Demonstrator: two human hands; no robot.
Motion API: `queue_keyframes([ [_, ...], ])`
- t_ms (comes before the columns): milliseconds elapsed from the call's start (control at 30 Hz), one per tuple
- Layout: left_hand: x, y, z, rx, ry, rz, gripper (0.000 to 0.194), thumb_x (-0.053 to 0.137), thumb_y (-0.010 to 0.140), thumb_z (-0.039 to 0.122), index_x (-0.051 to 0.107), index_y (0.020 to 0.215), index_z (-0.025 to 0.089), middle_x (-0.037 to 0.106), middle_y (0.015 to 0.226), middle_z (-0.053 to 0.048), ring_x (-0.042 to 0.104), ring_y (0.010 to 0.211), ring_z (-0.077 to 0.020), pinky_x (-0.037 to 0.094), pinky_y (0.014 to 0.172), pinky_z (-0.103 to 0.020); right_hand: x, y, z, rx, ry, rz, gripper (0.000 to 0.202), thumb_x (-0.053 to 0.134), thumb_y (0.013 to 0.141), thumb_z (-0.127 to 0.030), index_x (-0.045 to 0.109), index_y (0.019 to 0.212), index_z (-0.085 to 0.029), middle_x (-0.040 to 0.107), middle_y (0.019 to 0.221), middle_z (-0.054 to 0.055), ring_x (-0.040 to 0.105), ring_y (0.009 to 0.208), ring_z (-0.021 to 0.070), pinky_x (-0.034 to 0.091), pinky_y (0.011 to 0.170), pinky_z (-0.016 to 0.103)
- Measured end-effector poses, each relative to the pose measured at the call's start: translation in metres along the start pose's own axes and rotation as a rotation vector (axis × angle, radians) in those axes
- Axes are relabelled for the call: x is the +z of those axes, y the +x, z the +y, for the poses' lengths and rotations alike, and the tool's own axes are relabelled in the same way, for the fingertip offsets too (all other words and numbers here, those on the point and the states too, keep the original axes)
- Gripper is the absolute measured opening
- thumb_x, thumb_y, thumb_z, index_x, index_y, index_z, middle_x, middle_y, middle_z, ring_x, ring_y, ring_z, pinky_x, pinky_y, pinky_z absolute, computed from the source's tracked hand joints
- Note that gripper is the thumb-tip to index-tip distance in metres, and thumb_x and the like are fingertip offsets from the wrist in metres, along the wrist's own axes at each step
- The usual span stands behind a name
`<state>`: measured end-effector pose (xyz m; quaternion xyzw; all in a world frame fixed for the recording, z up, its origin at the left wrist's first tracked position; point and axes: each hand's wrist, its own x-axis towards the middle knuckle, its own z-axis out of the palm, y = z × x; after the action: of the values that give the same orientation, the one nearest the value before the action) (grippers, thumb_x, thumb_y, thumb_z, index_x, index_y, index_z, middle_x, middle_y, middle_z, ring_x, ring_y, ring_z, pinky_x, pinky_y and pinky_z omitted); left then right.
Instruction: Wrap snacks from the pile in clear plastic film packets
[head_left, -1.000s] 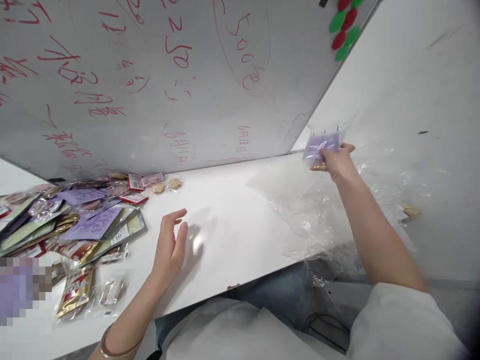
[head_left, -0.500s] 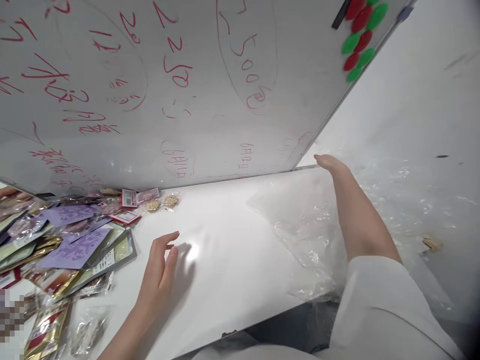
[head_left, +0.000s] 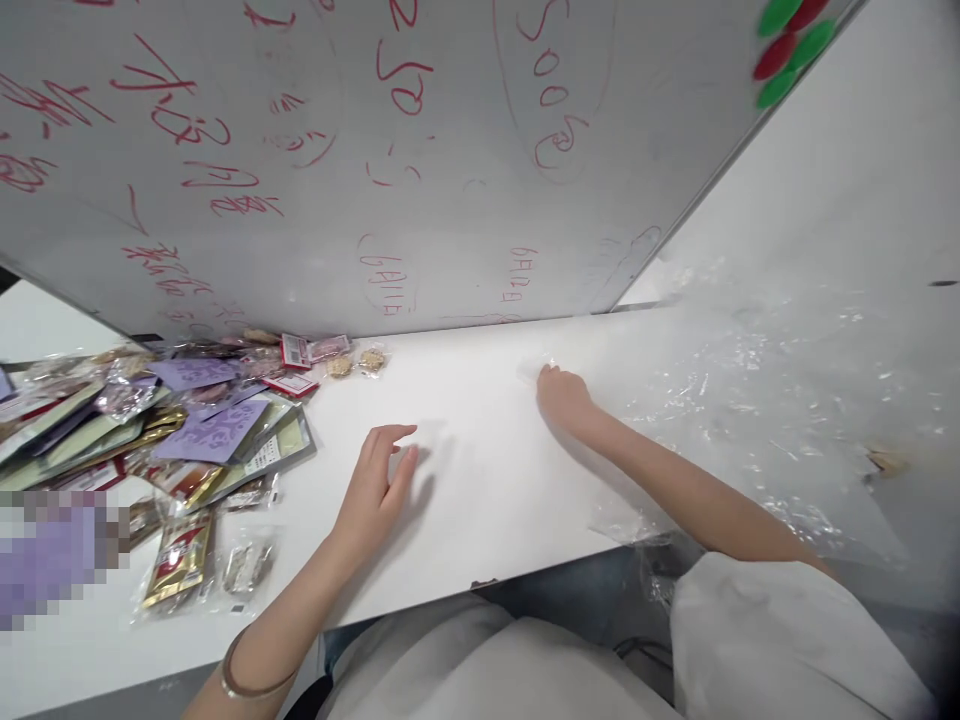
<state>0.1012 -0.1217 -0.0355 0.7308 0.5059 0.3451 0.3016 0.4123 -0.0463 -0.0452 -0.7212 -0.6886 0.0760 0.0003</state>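
My left hand [head_left: 375, 478] hovers over the white table [head_left: 465, 480], thumb and fingers apart, holding nothing; a bracelet circles its wrist. Closed fingers on my right hand [head_left: 564, 398] pinch the edge of a clear plastic bag [head_left: 531, 370], close to the foot of the whiteboard. Much of that bag is hidden or too transparent to trace. More crumpled clear plastic [head_left: 720, 400] spreads under and beyond my right forearm.
A whiteboard [head_left: 442, 220] with red writing stands along the back. Packaged snacks pile up at left: purple packets [head_left: 214, 430], a gold packet [head_left: 178, 560], a clear packet [head_left: 247, 565] and two small round snacks [head_left: 372, 360]. The table's front edge lies near my body.
My right hand has come left and nearer, from the plastic at the board's corner to over the table, its fingers now closed. The view has shifted; my left hand keeps its open pose.
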Motion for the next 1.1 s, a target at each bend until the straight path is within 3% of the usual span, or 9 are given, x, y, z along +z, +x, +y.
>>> queue_keyframes([
  [167,0.004,0.001,-0.003,-0.080,-0.147,-0.002,0.028,0.046,0.099,0.042,0.056,0.119,0.024,0.059,0.121,-0.008,0.061,0.107,-0.0221,0.052,0.082,-0.035,-0.008,-0.020,-0.017,-0.122,0.026,0.098,0.042,0.035,0.101,-0.018,0.059,0.134,-0.011,0.063,0.133,0.021,0.059,0.127,0.0313,0.047,0.105,0.049],
  [333,0.003,0.010,-0.026,0.002,-0.315,0.151,0.066,0.062,0.088,0.047,0.034,0.144,0.028,0.036,0.152,-0.014,0.041,0.140,-0.0320,0.040,0.110,-0.051,-0.009,-0.072,-0.063,-1.017,0.472,0.126,0.035,0.042,0.103,-0.030,0.065,0.129,-0.030,0.059,0.142,0.003,0.045,0.140,0.0229,0.037,0.118,0.048],
  [400,-0.005,0.015,-0.032,0.088,-0.299,0.240,0.097,0.073,0.078,0.052,0.016,0.154,0.031,0.013,0.164,-0.014,0.019,0.151,-0.0346,0.026,0.119,-0.053,-0.019,-0.088,-0.072,-1.086,0.777,-0.010,0.033,0.042,0.104,-0.034,0.066,0.126,-0.031,0.065,0.134,0.004,0.057,0.129,0.0207,0.049,0.108,0.041],
  [467,-0.016,0.020,-0.033,0.137,-0.309,0.305,0.116,0.079,0.071,0.057,0.002,0.156,0.036,0.003,0.167,-0.010,0.007,0.154,-0.0322,0.019,0.122,-0.052,-0.036,-0.095,-0.072,-0.959,1.095,-0.130,0.038,0.035,0.105,-0.041,0.065,0.126,-0.029,0.072,0.122,0.005,0.072,0.106,0.0199,0.061,0.087,0.037],
  [567,-0.036,0.020,-0.024,0.127,-0.387,0.203,0.110,0.072,0.068,0.074,0.019,0.155,0.033,0.030,0.161,-0.013,0.027,0.150,-0.0327,0.030,0.118,-0.051,-0.069,-0.086,-0.060,-0.644,1.350,-0.130,0.052,0.030,0.101,-0.060,0.059,0.130,-0.030,0.077,0.098,0.006,0.072,0.059,0.0174,0.057,0.045,0.028],
  [667,-0.047,0.013,-0.011,0.050,-0.552,-0.224,0.102,0.059,0.061,0.091,0.056,0.136,0.022,0.063,0.132,-0.018,0.055,0.130,-0.0381,0.048,0.102,-0.053,-0.097,-0.060,-0.046,-0.254,1.238,0.055,0.061,0.032,0.097,-0.067,0.052,0.140,-0.029,0.074,0.092,0.008,0.059,0.042,0.0130,0.039,0.032,0.023],
  [800,-0.044,0.005,0.003,-0.089,-0.733,-0.686,0.089,0.072,0.055,0.083,0.068,0.119,0.022,0.067,0.125,-0.018,0.065,0.116,-0.0380,0.055,0.089,-0.052,-0.100,-0.017,-0.036,0.064,1.142,0.076,0.057,0.036,0.097,-0.065,0.046,0.146,-0.037,0.069,0.114,0.009,0.051,0.047,0.0080,0.034,0.037,0.021],
  [967,-0.028,0.007,-0.001,-0.382,-0.700,-0.436,0.042,0.064,0.085,0.049,0.063,0.110,0.016,0.073,0.091,-0.010,0.067,0.058,-0.0159,0.051,0.050,-0.027,-0.059,0.027,-0.024,0.102,1.131,-0.130,0.050,0.050,0.096,-0.043,0.052,0.143,-0.026,0.068,0.112,0.008,0.050,0.055,0.0077,0.042,0.045,0.019],
  [1100,-0.024,0.011,-0.016,-0.483,-0.207,-0.191,0.046,0.051,0.092,0.032,0.045,0.134,0.013,0.068,0.075,-0.003,0.051,0.043,-0.0112,0.039,0.046,-0.023,-0.037,0.041,-0.022,0.066,0.737,-0.093,0.067,0.055,0.090,-0.026,0.035,0.154,-0.022,0.063,0.129,0.013,0.065,0.091,0.0188,0.054,0.083,0.034],
])
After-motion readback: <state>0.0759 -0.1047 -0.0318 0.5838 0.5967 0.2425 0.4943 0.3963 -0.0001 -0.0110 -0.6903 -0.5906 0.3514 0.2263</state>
